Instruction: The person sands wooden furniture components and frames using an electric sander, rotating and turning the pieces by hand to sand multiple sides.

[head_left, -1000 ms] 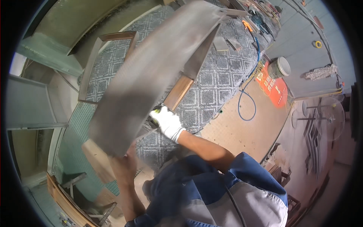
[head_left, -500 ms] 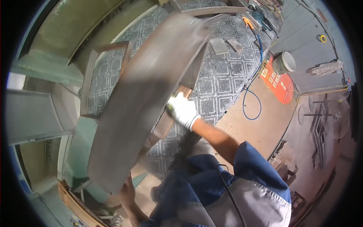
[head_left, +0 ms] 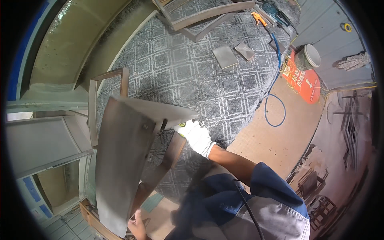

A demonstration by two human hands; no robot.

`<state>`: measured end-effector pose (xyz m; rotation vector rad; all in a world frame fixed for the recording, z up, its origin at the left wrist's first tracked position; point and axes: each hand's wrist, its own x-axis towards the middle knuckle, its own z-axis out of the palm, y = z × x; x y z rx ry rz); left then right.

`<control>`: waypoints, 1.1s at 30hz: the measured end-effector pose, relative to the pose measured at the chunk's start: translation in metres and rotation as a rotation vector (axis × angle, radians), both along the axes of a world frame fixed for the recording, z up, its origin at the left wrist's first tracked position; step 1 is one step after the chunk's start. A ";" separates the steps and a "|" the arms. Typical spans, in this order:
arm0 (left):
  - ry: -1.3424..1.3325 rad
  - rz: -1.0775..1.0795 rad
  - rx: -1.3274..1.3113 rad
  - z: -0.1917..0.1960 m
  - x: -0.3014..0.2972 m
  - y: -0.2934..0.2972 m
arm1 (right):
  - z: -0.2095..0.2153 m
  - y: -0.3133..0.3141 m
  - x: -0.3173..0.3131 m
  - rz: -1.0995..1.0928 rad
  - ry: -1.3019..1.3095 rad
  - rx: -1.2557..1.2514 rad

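We see the left hand [head_left: 138, 227], bare, low at the bottom edge, touching the near lower end of the metal sheet [head_left: 120, 168]; whether it is closed on that end we cannot tell, the fingers are mostly hidden. The sheet is a long grey-brown panel, its long axis running from bottom left near us up and away toward the upper right, tilted up off the bench. Its far corner sits at the right hand [head_left: 197, 136], which wears a white glove and is clamped on that corner, the sheet lying to the left of and below this hand. A brown wooden bar [head_left: 166, 164] runs under the sheet just beside the gloved wrist. Below all this is the patterned grey carpet [head_left: 208, 80] covering the bench. Further off, a rectangular metal frame [head_left: 105, 82] lies on the carpet just beyond the sheet's far edge, then two small flat plates [head_left: 225, 56], then a blue hose [head_left: 276, 96] dropping to the floor, and a white bucket [head_left: 307, 57] by a red sign [head_left: 302, 78].
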<state>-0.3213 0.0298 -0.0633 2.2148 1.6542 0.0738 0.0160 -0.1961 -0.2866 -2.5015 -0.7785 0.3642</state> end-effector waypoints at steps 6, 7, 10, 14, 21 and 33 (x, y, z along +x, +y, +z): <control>0.013 -0.047 0.010 0.005 -0.016 0.000 | -0.021 0.018 0.019 -0.015 -0.377 0.193; 0.097 -0.038 -0.023 0.011 -0.017 0.001 | -0.013 0.017 0.019 0.037 -0.336 0.052; 0.244 -0.003 -0.015 0.030 0.040 -0.029 | 0.006 0.016 0.027 0.161 -0.316 -0.255; -0.081 0.003 -0.167 0.025 0.042 -0.033 | -0.019 0.040 -0.013 0.159 -0.041 0.136; -0.223 -0.188 -0.101 0.023 0.051 -0.029 | -0.027 0.061 -0.097 0.104 0.232 0.278; -0.380 -0.372 -0.098 0.007 0.045 -0.025 | 0.005 -0.015 0.003 0.011 -0.105 0.282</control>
